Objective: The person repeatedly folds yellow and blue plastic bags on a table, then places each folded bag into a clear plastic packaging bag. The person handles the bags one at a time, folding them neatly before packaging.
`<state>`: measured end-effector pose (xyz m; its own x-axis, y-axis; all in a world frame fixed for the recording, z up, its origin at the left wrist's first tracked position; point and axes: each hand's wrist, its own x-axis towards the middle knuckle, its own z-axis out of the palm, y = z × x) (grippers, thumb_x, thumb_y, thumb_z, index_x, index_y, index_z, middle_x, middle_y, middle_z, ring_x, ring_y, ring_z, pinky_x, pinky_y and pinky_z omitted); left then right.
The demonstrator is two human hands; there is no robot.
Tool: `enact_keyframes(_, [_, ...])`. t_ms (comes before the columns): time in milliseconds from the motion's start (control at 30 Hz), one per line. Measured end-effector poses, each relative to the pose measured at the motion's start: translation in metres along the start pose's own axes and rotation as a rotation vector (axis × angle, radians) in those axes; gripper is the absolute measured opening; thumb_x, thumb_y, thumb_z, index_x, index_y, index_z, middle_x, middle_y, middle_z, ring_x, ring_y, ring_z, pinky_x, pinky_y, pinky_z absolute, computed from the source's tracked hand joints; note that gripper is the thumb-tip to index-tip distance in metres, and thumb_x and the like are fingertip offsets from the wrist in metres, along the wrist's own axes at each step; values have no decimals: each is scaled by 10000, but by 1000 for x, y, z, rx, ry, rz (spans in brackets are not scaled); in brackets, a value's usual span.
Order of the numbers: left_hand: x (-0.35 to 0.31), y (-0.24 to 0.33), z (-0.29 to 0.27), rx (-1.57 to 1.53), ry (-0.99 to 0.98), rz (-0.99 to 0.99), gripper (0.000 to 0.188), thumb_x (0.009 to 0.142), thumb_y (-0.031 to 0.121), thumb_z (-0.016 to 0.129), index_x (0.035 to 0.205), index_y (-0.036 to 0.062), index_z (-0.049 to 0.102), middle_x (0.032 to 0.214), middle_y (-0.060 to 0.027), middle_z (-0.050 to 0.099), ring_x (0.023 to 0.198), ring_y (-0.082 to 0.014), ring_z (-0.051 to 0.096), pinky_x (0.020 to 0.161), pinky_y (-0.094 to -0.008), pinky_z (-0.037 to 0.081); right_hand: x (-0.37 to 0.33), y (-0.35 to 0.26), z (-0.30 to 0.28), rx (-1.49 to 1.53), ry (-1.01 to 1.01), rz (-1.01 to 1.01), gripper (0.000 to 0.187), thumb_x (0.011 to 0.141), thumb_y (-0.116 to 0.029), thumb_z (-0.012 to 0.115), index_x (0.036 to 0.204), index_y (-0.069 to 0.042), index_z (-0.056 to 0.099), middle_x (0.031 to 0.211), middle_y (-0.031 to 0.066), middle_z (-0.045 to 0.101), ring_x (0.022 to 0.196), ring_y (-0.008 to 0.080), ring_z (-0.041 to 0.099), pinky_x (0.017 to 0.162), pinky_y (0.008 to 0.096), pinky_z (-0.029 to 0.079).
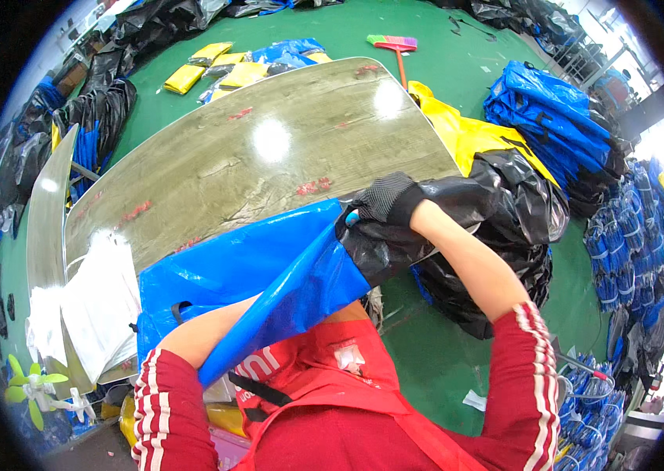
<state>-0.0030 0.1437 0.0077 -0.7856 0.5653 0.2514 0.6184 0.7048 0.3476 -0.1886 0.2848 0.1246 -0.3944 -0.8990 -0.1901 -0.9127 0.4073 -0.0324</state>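
A large glossy tarpaulin bag, blue [253, 247] on one part and black [446, 200] on another, lies across the near side of the table and over my lap. My right hand [391, 200], in a dark mesh glove, is closed on the bag where blue meets black. My left forearm [210, 326] reaches in under the blue layer, which hides that hand and its fingers. A short black strap [179, 312] shows on the blue material by this forearm.
The wood-patterned table [214, 161] has a white sheet [100, 306] at its left. Yellow and black bags [512, 196] hang off its right end. Folded yellow packs [243, 74], a broom [393, 43] and blue bag piles [544, 110] lie on the green floor.
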Motion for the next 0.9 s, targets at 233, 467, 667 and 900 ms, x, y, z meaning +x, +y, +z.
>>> enact_keyframes(233, [-181, -36, -94, -577, -141, -181, 606, 882, 321, 618, 1428, 134, 433, 1464, -200, 393, 1412, -380, 258, 1146, -549, 176, 33, 38, 52, 63, -38, 146, 399, 858, -507, 560, 915, -147, 723, 858, 159, 691, 803, 363, 664, 706, 465, 514])
enact_keyframes(467, [-470, 3, -67, -1478, 899, -1027, 608, 953, 514, 450, 1390, 93, 439, 1392, -134, 494, 1229, -293, 498, 1064, -467, 374, 28, 55, 58, 110, -19, 282, 415, 853, -509, 553, 912, -142, 737, 913, 132, 700, 875, 343, 665, 781, 446, 518])
enact_keyframes(667, [-437, 17, -5, -614, 1194, -1154, 591, 972, 363, 488, 1453, 51, 347, 1455, -175, 401, 1273, -317, 439, 1069, -406, 346, 38, 45, 46, 25, -84, 417, 517, 856, -581, 514, 929, -122, 740, 953, 174, 693, 912, 362, 665, 827, 443, 516])
enact_keyframes(900, [-333, -19, -82, 748, -31, -1089, 298, 930, 294, 563, 1096, 67, 663, 918, -178, 664, 745, -373, 633, 665, -467, 476, 8, 52, 59, -11, -7, 480, 569, 892, -592, 445, 917, -103, 734, 906, 184, 698, 858, 341, 684, 756, 473, 523])
